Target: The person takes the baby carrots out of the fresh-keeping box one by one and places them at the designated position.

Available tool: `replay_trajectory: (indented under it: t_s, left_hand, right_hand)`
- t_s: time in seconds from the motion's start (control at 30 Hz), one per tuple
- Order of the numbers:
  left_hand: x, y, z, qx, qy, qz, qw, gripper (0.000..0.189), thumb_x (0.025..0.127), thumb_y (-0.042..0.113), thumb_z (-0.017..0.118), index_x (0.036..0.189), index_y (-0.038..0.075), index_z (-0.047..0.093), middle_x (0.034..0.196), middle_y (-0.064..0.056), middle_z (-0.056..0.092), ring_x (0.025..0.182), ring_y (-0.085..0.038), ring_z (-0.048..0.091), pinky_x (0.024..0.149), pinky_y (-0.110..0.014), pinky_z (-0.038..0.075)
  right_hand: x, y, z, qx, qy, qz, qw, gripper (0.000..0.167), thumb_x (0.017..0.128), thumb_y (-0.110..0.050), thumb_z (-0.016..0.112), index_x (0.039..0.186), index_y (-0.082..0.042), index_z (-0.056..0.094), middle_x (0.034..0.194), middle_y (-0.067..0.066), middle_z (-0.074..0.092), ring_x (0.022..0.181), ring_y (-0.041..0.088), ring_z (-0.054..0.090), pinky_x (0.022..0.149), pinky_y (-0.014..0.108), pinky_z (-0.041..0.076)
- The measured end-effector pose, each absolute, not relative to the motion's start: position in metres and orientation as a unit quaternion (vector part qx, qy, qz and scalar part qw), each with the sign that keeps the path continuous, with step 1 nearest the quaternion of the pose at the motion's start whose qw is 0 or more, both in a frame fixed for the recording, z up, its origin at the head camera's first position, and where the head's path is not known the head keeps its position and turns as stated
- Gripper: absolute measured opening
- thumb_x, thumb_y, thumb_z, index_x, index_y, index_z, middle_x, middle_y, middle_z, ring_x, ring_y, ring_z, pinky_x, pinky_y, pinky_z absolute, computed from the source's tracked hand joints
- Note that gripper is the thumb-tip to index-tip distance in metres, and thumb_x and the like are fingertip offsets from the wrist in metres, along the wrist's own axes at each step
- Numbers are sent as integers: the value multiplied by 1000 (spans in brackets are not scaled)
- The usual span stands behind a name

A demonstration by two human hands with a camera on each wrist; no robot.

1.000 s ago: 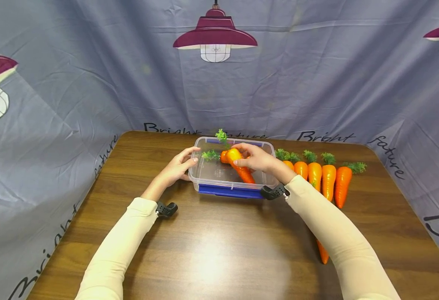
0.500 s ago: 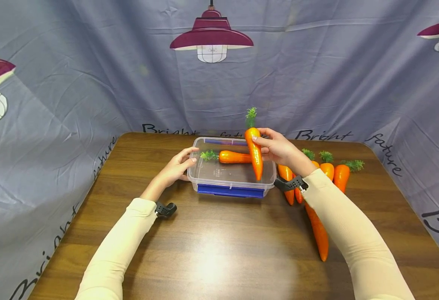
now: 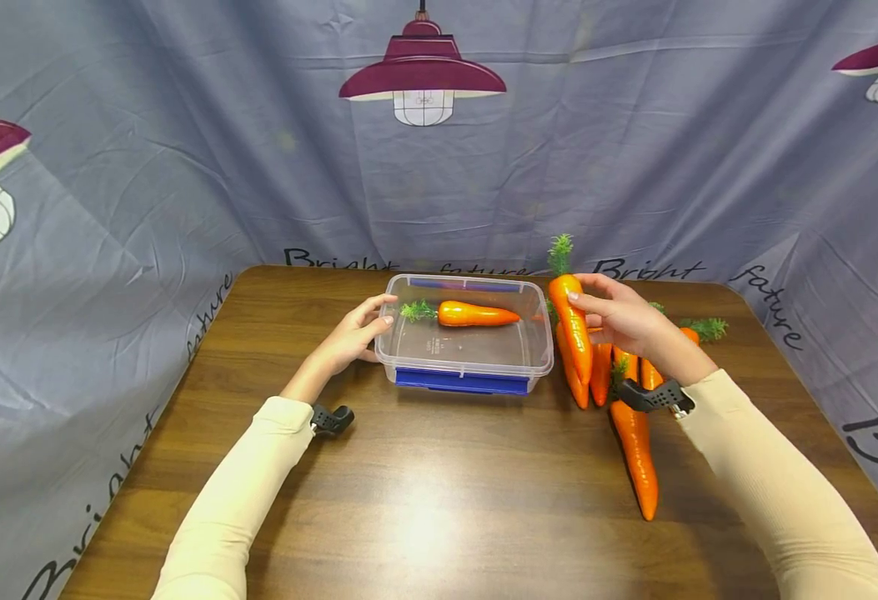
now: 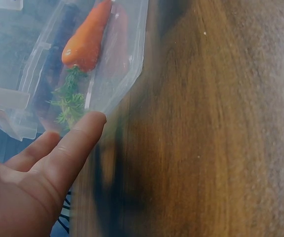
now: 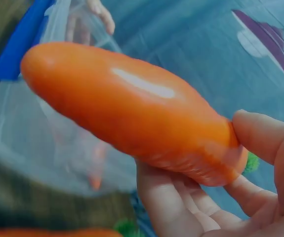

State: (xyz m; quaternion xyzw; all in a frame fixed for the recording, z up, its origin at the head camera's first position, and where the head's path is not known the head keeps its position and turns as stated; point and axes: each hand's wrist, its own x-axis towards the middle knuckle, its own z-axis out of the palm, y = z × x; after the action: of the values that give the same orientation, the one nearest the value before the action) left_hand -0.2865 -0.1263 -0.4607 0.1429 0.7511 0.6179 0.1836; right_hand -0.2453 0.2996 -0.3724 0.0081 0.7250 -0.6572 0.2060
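Observation:
A clear plastic food container [image 3: 416, 353] with a blue side latch [image 3: 461, 381] stands on the table. One orange carrot [image 3: 476, 314] with a green top lies inside it, also visible in the left wrist view. At the container's left end, the left hand [image 3: 352, 337] rests with spread, fairly straight fingers [image 4: 80, 140] touching its wall. Right of the container, the right hand [image 3: 622, 315] holds another carrot [image 3: 575, 329] near its thick end, thumb on one side and fingers on the other. Its tip points down toward me, above the carrots on the table.
Several carrots lie to the right of the container, partly hidden by the right hand and wrist. One carrot [image 3: 636, 458] lies nearer the front of the wooden table [image 3: 408, 517]. A grey printed curtain [image 3: 273, 167] hangs behind the table and at both sides.
The right hand has lifted a carrot out of the container and carried it right, over the other carrots. The left hand has stayed at the container's left end.

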Motion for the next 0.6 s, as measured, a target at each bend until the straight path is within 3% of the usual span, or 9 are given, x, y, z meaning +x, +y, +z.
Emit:
replay_trajectory:
  t_s: [0.13, 0.6]
  left_hand:
    - [-287, -126, -461, 145, 749, 620, 183, 51, 108, 25, 49, 157, 18, 35, 155, -29, 37, 133, -50, 49, 84, -57, 62]
    - [-287, -127, -462, 146, 752, 616, 184, 52, 108, 27, 49, 157, 19, 35, 156, -28, 36, 136, -51, 47, 85, -56, 62]
  right_hand:
    - [-224, 329, -380, 24, 725, -660, 195, 26, 107, -24, 54, 127, -33, 42, 95, -11, 71, 78, 8, 70, 66, 28, 61]
    - [-158, 399, -420, 24, 715, -676, 177, 30, 107, -12, 49, 126, -35, 43, 101, -10, 68, 85, 11, 72, 70, 34, 64]
